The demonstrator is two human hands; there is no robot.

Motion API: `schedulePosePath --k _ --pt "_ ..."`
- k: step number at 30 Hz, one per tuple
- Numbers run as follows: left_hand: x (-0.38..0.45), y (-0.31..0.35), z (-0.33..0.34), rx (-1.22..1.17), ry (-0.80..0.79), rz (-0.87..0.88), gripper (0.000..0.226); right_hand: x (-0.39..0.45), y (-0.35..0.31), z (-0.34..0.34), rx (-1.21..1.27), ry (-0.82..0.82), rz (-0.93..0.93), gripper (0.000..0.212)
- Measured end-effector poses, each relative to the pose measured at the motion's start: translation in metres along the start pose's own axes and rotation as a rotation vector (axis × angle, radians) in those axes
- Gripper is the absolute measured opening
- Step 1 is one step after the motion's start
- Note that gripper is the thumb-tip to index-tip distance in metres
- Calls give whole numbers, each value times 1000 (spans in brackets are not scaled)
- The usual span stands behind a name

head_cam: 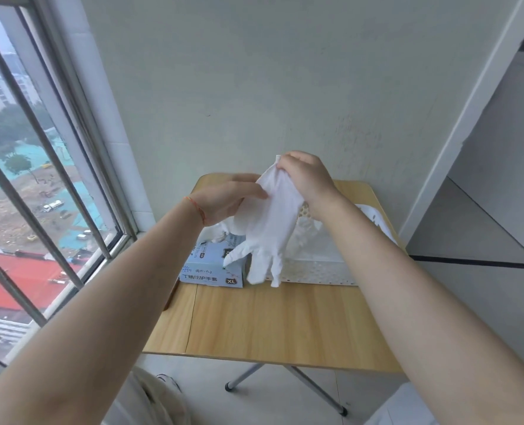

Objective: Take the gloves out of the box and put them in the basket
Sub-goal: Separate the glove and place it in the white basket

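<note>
I see both hands raised above the far part of the wooden surface [269, 326]. The right hand [308, 182] has its fingers curled and pinches the cuff end of a white glove [269, 222], so this hand is clamped on the glove. The glove hangs down from that hand, with its fingers pointing downward, and its fingertips end just above the surface, in front of the gap between the box and the basket.

The left hand [223, 199] is just beside the right one, on its left. Its thumb and fingers are stretched toward the upper part of the glove and touch it at the edge; the fingers look rather straight, and I cannot tell for sure if they pinch the material or only touch it. On the left wrist there is a thin orange string [197, 211].

Below the left hand stands the blue glove box [211, 268], with some white material coming out of its top opening. Below the right hand and its forearm stands the white perforated basket [319, 271], touching or nearly touching the box on its right side. Some white material lies already inside the basket, but I cannot count the pieces.

To the left of the left arm is a window [39, 179] with bars.
</note>
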State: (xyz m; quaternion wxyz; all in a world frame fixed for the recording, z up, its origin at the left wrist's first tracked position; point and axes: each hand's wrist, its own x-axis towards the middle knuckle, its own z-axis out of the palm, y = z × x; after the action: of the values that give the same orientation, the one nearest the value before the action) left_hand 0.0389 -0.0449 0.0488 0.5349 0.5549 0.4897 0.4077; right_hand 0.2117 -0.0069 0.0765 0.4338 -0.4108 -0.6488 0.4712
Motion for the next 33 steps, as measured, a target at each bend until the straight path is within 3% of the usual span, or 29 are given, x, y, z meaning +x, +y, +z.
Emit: schedulePosePath --k 2,5,11,12,15,18,21,24,27,30,33 --pt "-4 -10 -3 10 -62 -99 44 3 4 -5 12 56 89 35" --pt "-11 -26 -4 19 -135 -224 45 5 13 -9 62 56 243 17" --pt "-5 -25 -17 -254 64 -232 23 9 24 -13 324 -97 500 8" --pt "-4 -20 -16 -211 87 -232 11 10 26 -14 319 -103 519 9" --pt "14 -11 -11 188 175 -260 10 8 37 -25 223 -39 543 17" --pt "32 -8 10 535 135 -321 28 6 56 -45 19 41 575 20" --pt "51 -7 41 769 74 -307 13 1 72 -67 -216 72 562 25" --pt "70 -12 64 892 56 -273 9 -4 84 -81 -401 95 531 26" --pt "88 -27 75 992 104 -186 27 -2 96 -90 -537 121 481 19" --pt "91 -41 76 1133 156 -71 43 -2 102 -93 -651 105 486 44" --pt "85 -47 79 1244 226 117 40 -2 108 -94 -752 96 472 50"
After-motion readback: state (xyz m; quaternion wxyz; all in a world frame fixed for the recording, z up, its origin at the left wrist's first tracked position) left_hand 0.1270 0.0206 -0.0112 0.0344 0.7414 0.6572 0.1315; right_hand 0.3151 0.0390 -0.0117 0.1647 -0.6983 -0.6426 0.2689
